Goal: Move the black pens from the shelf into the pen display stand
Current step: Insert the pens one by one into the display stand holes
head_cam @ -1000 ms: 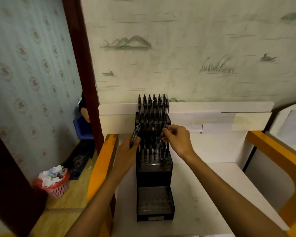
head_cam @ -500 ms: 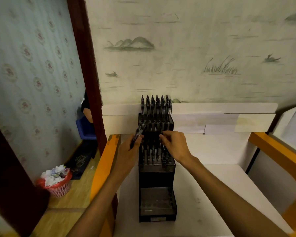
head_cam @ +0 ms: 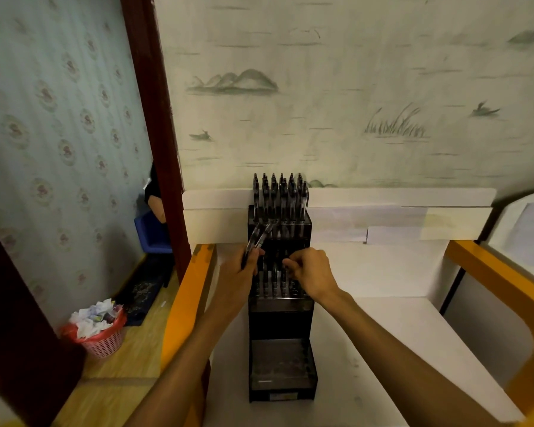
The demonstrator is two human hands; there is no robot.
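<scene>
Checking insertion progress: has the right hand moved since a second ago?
Yes. The right hand has dropped from the top tier's base toward the middle-tier pens of the pen display stand.

Dim, soft indoor light, slightly blurred throughout, with wide-angle bending toward the frame edges.

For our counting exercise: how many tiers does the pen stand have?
3. The top tier at the back is full of pens, the middle tier sits below the hands, and the bottom tier nearest the camera looks empty.

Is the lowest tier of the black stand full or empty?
Empty: the lowest tier of the black tiered pen display stand holds no pens.
</scene>
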